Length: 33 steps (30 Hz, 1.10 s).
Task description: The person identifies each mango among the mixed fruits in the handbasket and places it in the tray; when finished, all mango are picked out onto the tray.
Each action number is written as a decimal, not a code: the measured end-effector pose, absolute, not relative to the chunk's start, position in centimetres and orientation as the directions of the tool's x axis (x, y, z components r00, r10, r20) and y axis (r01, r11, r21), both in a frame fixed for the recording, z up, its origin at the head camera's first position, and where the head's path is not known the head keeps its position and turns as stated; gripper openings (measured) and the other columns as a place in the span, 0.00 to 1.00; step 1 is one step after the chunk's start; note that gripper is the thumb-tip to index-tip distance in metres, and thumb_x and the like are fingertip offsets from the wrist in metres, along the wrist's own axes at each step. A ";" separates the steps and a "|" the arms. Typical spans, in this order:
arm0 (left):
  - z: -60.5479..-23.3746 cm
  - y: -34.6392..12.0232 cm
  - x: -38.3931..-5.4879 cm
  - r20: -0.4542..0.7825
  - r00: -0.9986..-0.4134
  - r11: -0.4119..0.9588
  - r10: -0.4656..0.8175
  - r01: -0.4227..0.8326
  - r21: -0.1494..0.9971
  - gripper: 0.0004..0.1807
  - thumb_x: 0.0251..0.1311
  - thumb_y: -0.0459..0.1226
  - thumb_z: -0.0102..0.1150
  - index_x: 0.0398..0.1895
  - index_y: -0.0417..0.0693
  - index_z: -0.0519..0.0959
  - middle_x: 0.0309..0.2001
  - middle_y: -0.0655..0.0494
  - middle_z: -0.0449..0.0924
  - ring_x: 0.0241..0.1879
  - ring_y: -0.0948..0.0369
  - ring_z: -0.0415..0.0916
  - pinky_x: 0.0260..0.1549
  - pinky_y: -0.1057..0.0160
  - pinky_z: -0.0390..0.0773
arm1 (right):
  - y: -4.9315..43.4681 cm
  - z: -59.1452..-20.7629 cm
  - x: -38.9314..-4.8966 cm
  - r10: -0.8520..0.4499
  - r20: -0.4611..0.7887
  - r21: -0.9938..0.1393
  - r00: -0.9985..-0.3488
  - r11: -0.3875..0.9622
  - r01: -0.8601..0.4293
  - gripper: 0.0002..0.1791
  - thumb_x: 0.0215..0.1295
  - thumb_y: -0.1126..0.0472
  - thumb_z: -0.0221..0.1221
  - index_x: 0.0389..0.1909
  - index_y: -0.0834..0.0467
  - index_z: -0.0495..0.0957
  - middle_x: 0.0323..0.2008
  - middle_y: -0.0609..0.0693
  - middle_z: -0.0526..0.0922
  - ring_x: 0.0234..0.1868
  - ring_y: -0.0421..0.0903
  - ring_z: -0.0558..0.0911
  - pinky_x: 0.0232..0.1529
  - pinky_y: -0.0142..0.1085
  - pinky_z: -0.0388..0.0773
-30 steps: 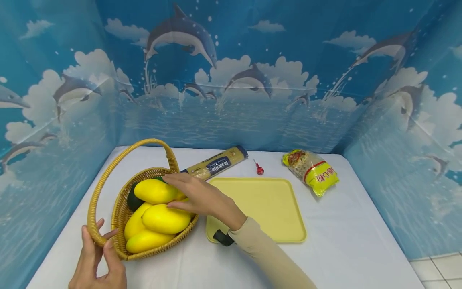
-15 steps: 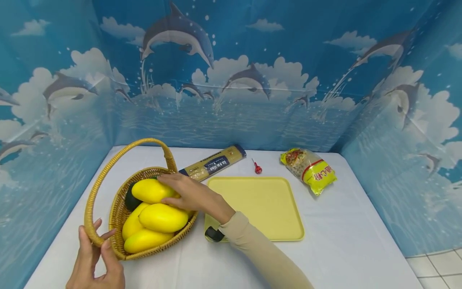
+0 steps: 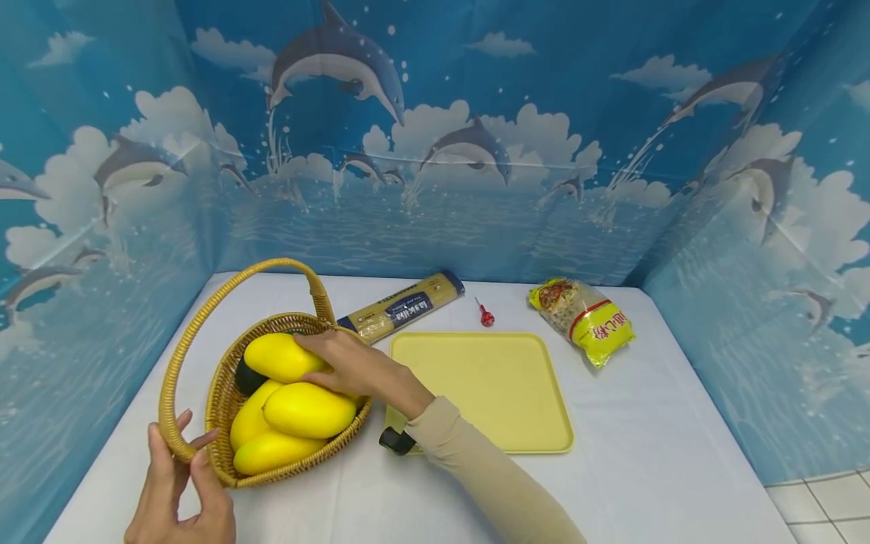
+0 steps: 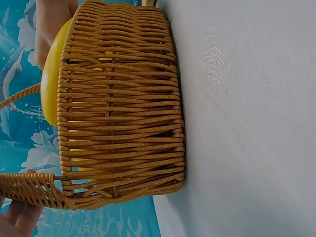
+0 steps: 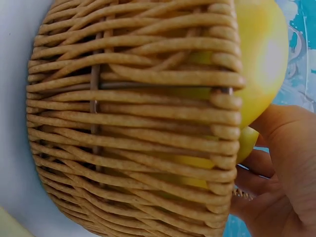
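A wicker basket (image 3: 220, 393) stands at the left of the table, holding several yellow mangoes and a dark green fruit (image 3: 248, 378). My left hand (image 3: 183, 495) pinches the near base of its tall arched handle (image 3: 182, 355) between thumb and fingers. From the right, my right hand (image 3: 360, 369) reaches over the rim and grips the right end of the uppermost mango (image 3: 275, 357), fingers over its far side, thumb below. Its fingertips are partly hidden. Another mango (image 3: 309, 410) lies just in front of the thumb. In the right wrist view, woven basket wall (image 5: 138, 128) covers much of the fruit.
A yellow tray (image 3: 485, 393) lies right of the basket, partly under my right forearm. Behind are a pack of spaghetti (image 3: 404, 308) and a red lollipop (image 3: 486, 317). A yellow and clear pasta bag (image 3: 583, 321) lies at the back right. A dolphin-print curtain surrounds the table.
My right hand has lowered onto the uppermost mango and closed on its right end; that mango has shifted slightly left. My left hand keeps its hold on the handle.
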<state>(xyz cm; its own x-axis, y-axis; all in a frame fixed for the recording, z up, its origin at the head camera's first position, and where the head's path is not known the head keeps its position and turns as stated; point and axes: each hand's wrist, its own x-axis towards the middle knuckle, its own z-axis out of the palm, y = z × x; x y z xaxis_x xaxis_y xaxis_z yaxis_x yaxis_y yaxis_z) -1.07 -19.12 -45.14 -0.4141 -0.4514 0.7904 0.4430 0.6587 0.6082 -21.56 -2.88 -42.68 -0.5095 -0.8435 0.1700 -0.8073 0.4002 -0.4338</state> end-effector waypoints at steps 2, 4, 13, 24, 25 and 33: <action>-44.8 -18.9 -1.1 0.789 -0.414 0.661 -0.453 0.438 0.610 0.30 0.74 0.23 0.59 0.76 0.24 0.67 0.62 0.25 0.80 0.53 0.78 0.82 0.58 0.78 0.77 | -2.9 -42.7 -21.6 -0.841 0.173 -0.433 -0.512 0.402 -0.807 0.35 0.80 0.55 0.62 0.81 0.62 0.65 0.73 0.56 0.78 0.69 0.46 0.81 0.69 0.26 0.75; -44.6 -18.7 -1.2 0.788 -0.414 0.665 -0.455 0.430 0.610 0.29 0.74 0.24 0.59 0.76 0.24 0.67 0.62 0.25 0.80 0.53 0.78 0.82 0.58 0.79 0.77 | -2.8 -42.8 -21.6 -0.839 0.180 -0.429 -0.514 0.403 -0.808 0.34 0.81 0.55 0.62 0.81 0.62 0.65 0.74 0.56 0.78 0.70 0.46 0.80 0.70 0.27 0.74; -45.2 -19.3 -1.5 0.787 -0.423 0.666 -0.449 0.429 0.610 0.30 0.74 0.24 0.59 0.76 0.25 0.66 0.63 0.26 0.81 0.54 0.78 0.82 0.58 0.78 0.77 | -1.3 -42.2 -21.3 -0.827 0.188 -0.440 -0.530 0.412 -0.798 0.36 0.82 0.54 0.59 0.84 0.59 0.60 0.80 0.56 0.69 0.80 0.50 0.69 0.79 0.33 0.65; -46.2 -19.7 -1.4 0.771 -0.446 0.672 -0.454 0.398 0.625 0.32 0.71 0.21 0.58 0.77 0.26 0.65 0.65 0.30 0.81 0.54 0.76 0.82 0.59 0.77 0.77 | 2.9 -40.9 -20.2 -0.797 0.290 -0.504 -0.530 0.343 -0.793 0.35 0.79 0.64 0.61 0.83 0.61 0.63 0.81 0.58 0.68 0.81 0.56 0.67 0.82 0.41 0.62; -46.2 -19.7 -1.4 0.772 -0.445 0.674 -0.453 0.396 0.624 0.32 0.72 0.21 0.58 0.77 0.26 0.65 0.65 0.30 0.81 0.54 0.76 0.82 0.59 0.77 0.77 | 3.4 -40.8 -20.1 -0.790 0.299 -0.513 -0.535 0.340 -0.788 0.35 0.78 0.65 0.62 0.82 0.61 0.64 0.80 0.58 0.68 0.80 0.56 0.67 0.82 0.43 0.62; -46.0 -19.5 -1.4 0.775 -0.433 0.689 -0.460 0.377 0.619 0.30 0.74 0.22 0.58 0.77 0.25 0.66 0.64 0.30 0.81 0.53 0.78 0.81 0.59 0.79 0.76 | 8.3 -40.5 -19.9 -0.752 0.309 -0.559 -0.583 0.352 -0.751 0.36 0.75 0.67 0.65 0.81 0.62 0.66 0.79 0.59 0.70 0.80 0.57 0.68 0.81 0.49 0.65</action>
<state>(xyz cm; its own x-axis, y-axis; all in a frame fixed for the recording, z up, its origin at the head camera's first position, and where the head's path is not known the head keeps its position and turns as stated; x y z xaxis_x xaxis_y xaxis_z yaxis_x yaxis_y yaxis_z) -1.41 -19.52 -45.97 -0.4327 -0.4604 0.7751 0.3771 0.6885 0.6195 -19.92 8.30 -40.50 -0.5827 -0.7516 0.3093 -0.7507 0.3520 -0.5591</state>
